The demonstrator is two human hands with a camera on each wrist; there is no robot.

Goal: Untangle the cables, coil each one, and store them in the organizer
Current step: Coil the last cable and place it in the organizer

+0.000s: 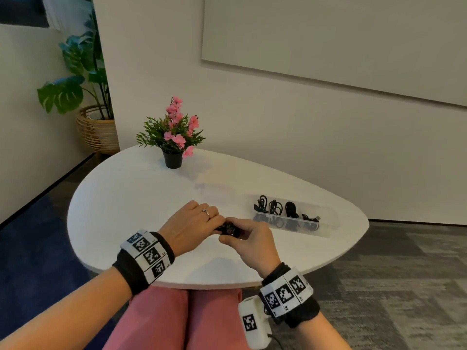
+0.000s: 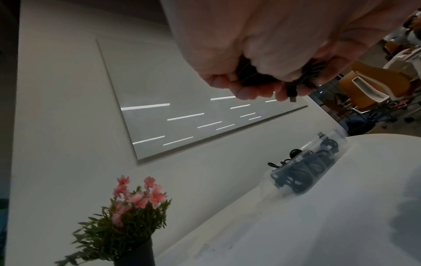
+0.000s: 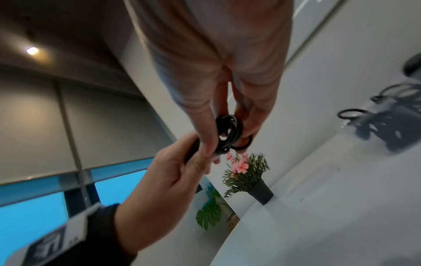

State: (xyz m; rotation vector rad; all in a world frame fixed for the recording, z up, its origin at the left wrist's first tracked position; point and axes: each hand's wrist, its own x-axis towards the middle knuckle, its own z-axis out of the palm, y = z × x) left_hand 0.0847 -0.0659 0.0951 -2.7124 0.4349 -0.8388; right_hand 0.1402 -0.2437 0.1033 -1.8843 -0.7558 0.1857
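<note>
Cable position: black coiled cable held above the tabletop, on the near-left side of the organizer, apart from it.
Left grip: left hand with fingers curled round the coil's left end, a plug end poking past the fingertips in the left wrist view.
Right grip: right hand pinching the loops between thumb and fingers.
Nearer hand: right, on the organizer side of the coil.
Long axis: organizer runs left to right, slanting toward the near edge at its right end; black coils fill its compartments; free slot cannot be told.
Next move, judged: carry to the organizer, lower from above.
Open room: bare tabletop between coil and organizer.
Edges: organizer close to the tabletop's right rim.
Other: potted flowers far-left of the organizer, clear of the path.
</note>
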